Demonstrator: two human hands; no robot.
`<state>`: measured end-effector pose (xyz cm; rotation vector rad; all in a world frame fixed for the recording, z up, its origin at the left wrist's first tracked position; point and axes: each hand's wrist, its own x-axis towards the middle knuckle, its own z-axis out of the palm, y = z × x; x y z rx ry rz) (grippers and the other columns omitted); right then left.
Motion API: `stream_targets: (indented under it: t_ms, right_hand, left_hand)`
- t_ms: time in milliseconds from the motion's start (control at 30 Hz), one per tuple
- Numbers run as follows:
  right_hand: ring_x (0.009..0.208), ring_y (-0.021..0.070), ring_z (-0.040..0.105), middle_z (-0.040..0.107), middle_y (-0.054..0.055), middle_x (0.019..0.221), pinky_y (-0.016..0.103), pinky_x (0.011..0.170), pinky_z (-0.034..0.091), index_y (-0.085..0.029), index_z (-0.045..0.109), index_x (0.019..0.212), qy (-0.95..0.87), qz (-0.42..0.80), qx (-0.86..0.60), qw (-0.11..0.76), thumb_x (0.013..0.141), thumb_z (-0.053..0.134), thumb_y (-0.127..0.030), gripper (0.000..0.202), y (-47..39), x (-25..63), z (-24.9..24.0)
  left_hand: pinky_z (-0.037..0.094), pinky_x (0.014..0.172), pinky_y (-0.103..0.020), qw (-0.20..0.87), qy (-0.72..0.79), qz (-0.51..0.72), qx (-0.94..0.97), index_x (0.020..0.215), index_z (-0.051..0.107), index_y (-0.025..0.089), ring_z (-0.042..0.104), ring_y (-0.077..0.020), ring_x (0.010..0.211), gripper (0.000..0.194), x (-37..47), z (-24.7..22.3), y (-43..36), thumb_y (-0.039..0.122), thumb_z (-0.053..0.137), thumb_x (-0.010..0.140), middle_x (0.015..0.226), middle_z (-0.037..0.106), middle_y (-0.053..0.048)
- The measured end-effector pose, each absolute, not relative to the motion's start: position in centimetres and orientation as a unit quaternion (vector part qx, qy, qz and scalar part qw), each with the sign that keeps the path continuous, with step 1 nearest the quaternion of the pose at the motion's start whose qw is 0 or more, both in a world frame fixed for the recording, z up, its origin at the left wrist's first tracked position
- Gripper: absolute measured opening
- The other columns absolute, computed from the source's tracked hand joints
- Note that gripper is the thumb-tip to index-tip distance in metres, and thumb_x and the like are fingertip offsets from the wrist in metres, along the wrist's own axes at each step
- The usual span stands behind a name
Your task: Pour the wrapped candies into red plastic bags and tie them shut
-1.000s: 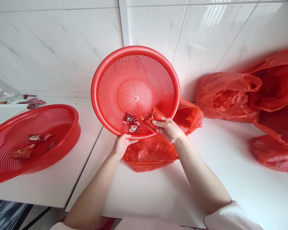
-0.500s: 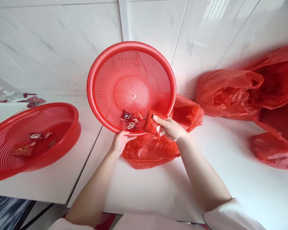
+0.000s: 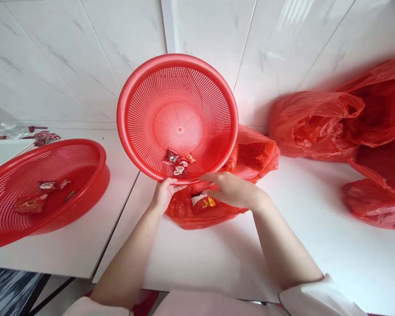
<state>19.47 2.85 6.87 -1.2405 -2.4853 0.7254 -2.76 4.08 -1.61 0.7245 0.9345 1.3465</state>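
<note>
My left hand (image 3: 164,193) grips the near rim of a red perforated plastic basket (image 3: 145,87), which is tilted toward me. Several small wrapped candies (image 3: 179,162) lie at its lower side. Over the mouth of a red plastic bag (image 3: 191,223) below the basket, my right hand (image 3: 232,188) hovers with its fingers apart, holding nothing. Just under those fingers, inside the bag, sits a red packet with gold print (image 3: 206,202). Part of the bag is hidden by the basket and my right hand.
A second red basket (image 3: 95,175) with a few packets leans at the left. Behind the right hand stands another red bag (image 3: 263,158). More red plastic bags (image 3: 316,127) sit by the tiled wall at the right. A seam (image 3: 116,228) divides the white tables.
My right hand has let go of the red packet, which now lies in the bag below the basket. The hand has moved down slightly. My left hand keeps its hold on the basket rim.
</note>
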Motion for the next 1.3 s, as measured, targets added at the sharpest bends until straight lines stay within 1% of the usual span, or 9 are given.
stream_targets:
  t_ms: [167, 333, 433, 533, 700, 800, 1033, 1200, 1300]
  right_hand:
    - [0.1, 0.0222, 0.063, 0.066, 0.011, 0.112, 0.032, 0.085, 0.047, -0.018, 0.056, 0.122, -0.841, 0.192, -0.461, 0.205, 0.092, 0.041, -0.017, 0.033, 4.4, 18.2, 5.1]
    - [0.117, 0.0234, 0.054, 0.055, 0.011, 0.133, 0.037, 0.096, 0.044, -0.017, 0.043, 0.137, -0.892, 0.183, -0.368, 0.187, 0.079, 0.043, -0.001, 0.06, 4.9, 17.0, 3.8]
    - [0.11, 0.0235, 0.058, 0.058, 0.01, 0.126, 0.036, 0.09, 0.047, -0.02, 0.044, 0.136, -0.9, 0.223, -0.329, 0.18, 0.08, 0.055, -0.011, 0.058, 4.9, 17.1, 3.9]
    - [0.101, 0.0217, 0.061, 0.063, 0.008, 0.116, 0.033, 0.084, 0.048, -0.021, 0.053, 0.125, -0.89, 0.244, -0.33, 0.201, 0.078, 0.066, -0.023, 0.049, 5.0, 17.2, 4.0]
    - [0.085, 0.0167, 0.064, 0.068, 0.005, 0.097, 0.028, 0.077, 0.047, -0.021, 0.063, 0.107, -0.876, 0.243, -0.349, 0.228, 0.088, 0.054, -0.017, 0.022, 5.1, 17.6, 4.6]
    - [0.082, 0.0173, 0.065, 0.07, 0.006, 0.091, 0.028, 0.074, 0.046, -0.02, 0.066, 0.105, -0.872, 0.249, -0.36, 0.22, 0.09, 0.051, -0.018, 0.022, 4.9, 18.8, 5.7]
    - [0.079, 0.0198, 0.065, 0.072, 0.004, 0.088, 0.027, 0.067, 0.046, -0.023, 0.072, 0.097, -0.875, 0.241, -0.404, 0.116, 0.081, 0.053, -0.012, 0.027, 4.4, 21.2, 6.5]
    - [0.072, 0.0203, 0.064, 0.071, 0.003, 0.083, 0.028, 0.061, 0.046, -0.029, 0.073, 0.091, -0.867, 0.236, -0.437, 0.036, 0.079, 0.051, -0.008, 0.032, 3.7, 21.8, 6.5]
    - [0.075, 0.02, 0.064, 0.071, 0.004, 0.087, 0.028, 0.065, 0.047, -0.027, 0.071, 0.097, -0.863, 0.235, -0.441, 0.076, 0.084, 0.049, -0.01, 0.032, 3.2, 21.6, 7.1]
  left_hand:
    - [0.054, 0.085, -0.045, 0.662, 0.381, 0.556, 0.329, 0.093, 0.069, 0.01, 0.066, -0.0279, 0.097, 0.026, -1.8, -1.5, 3.1, 0.016, 0.059, 0.069, 0.095, 0.072, -0.009]
    - [0.053, 0.087, -0.047, 0.696, 0.343, 0.524, 0.35, 0.106, 0.067, 0.012, 0.065, -0.0301, 0.101, 0.035, -1.5, -1.7, 2.3, 0.016, 0.057, 0.072, 0.105, 0.071, -0.01]
    - [0.054, 0.083, -0.047, 0.69, 0.355, 0.517, 0.361, 0.103, 0.067, 0.012, 0.066, -0.0304, 0.097, 0.032, -1.7, -1.9, 2.4, 0.016, 0.057, 0.072, 0.103, 0.071, -0.01]
    - [0.055, 0.082, -0.046, 0.684, 0.37, 0.518, 0.357, 0.099, 0.068, 0.011, 0.067, -0.0302, 0.095, 0.03, -1.8, -2.1, 2.7, 0.016, 0.058, 0.071, 0.1, 0.072, -0.011]
    - [0.054, 0.086, -0.047, 0.676, 0.365, 0.533, 0.353, 0.1, 0.068, 0.01, 0.065, -0.0298, 0.099, 0.032, -1.9, -2.0, 3.0, 0.017, 0.057, 0.071, 0.102, 0.071, -0.011]
    - [0.053, 0.087, -0.047, 0.661, 0.382, 0.547, 0.345, 0.095, 0.068, 0.009, 0.065, -0.03, 0.1, 0.029, -2.0, -1.8, 3.1, 0.018, 0.057, 0.07, 0.1, 0.071, -0.011]
    - [0.055, 0.085, -0.044, 0.622, 0.397, 0.58, 0.344, 0.081, 0.069, 0.011, 0.066, -0.0278, 0.097, 0.017, -2.7, -1.6, 3.8, 0.018, 0.06, 0.069, 0.091, 0.072, -0.008]
    - [0.055, 0.084, -0.044, 0.616, 0.401, 0.589, 0.336, 0.084, 0.068, 0.011, 0.066, -0.0272, 0.097, 0.02, -3.0, -1.5, 3.9, 0.019, 0.06, 0.068, 0.093, 0.072, -0.008]
    - [0.055, 0.085, -0.044, 0.621, 0.398, 0.587, 0.334, 0.082, 0.068, 0.011, 0.066, -0.0275, 0.097, 0.018, -2.8, -1.5, 3.8, 0.019, 0.061, 0.068, 0.091, 0.072, -0.009]
